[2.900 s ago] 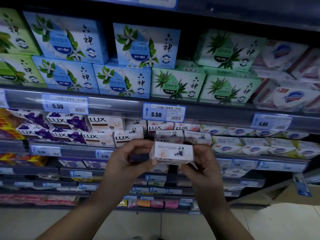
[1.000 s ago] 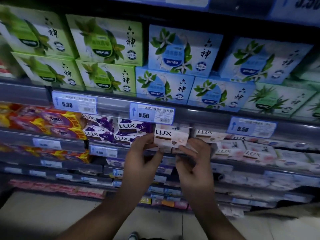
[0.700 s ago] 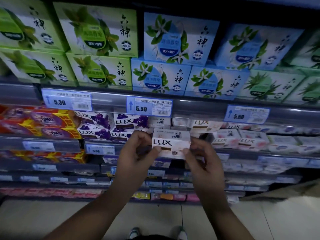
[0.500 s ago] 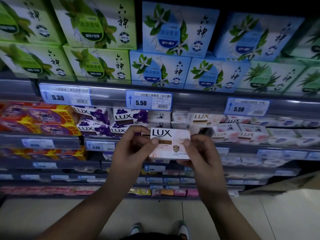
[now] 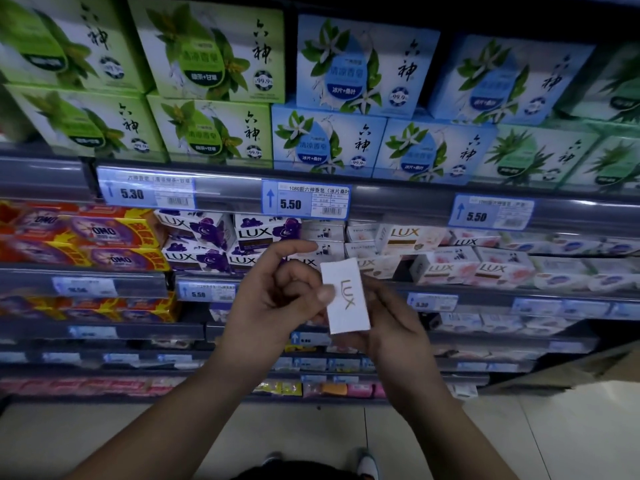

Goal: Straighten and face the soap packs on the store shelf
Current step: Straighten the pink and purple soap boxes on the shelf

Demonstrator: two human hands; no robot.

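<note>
right hand [image 5: 391,327] fingertips hidden behind the lux soap pack [image 5: 346,301], far ends of the shelf [image 5: 491,297] blurred, we can't read them. pack on end, long axis near upright, logo reading top-down, face toward us. left hand [image 5: 277,303] thumb pinches its left edge; right hand clasps it from behind. held in front of the shelf's front edge.

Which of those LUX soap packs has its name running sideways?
The white LUX pack pinched between left hand and right hand, off the shelf: its lettering runs top to bottom; the shelved LUX packs read level.
</note>
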